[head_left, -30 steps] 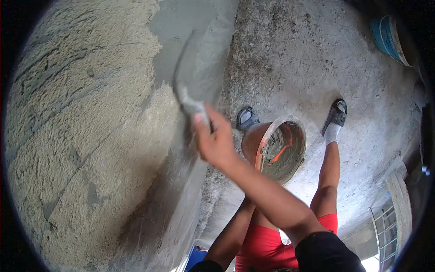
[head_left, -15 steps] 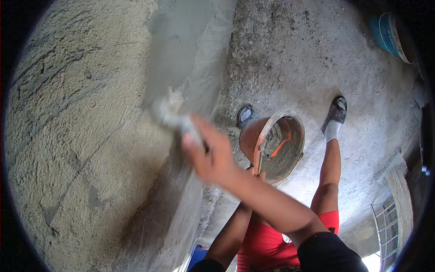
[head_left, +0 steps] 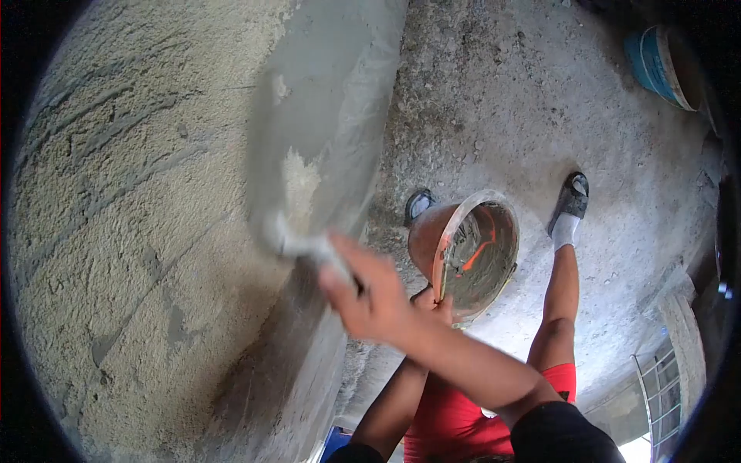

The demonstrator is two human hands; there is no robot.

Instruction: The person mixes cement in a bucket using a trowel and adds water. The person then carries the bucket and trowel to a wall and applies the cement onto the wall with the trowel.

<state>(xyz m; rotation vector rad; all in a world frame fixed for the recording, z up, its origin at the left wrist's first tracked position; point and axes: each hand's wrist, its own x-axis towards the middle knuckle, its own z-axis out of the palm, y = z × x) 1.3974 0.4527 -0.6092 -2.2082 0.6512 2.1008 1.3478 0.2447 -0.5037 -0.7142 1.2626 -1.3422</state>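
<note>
My right hand (head_left: 367, 297) is closed round the handle of a trowel (head_left: 297, 243), whose blade is blurred against the wall. Smooth wet grey mortar (head_left: 324, 85) coats a strip along the edge of the rough beige wall (head_left: 131, 231). Above the tool, a bare beige patch (head_left: 299, 184) shows through the coat. With my left hand (head_left: 436, 303), partly hidden behind my right forearm, I grip the near rim of an orange-brown bucket (head_left: 427, 243). It tilts toward me, and grey mortar lines its inside.
A blue bucket (head_left: 651, 65) stands at the upper right on the rough concrete floor (head_left: 494, 116). My two feet, in dark slippers, are beside the orange-brown bucket. A metal grid (head_left: 662, 393) leans at the lower right.
My right hand and the trowel have moved slightly down in the view along the wall strip. More of the beige patch shows above the tool. My left hand stays on the bucket rim.
</note>
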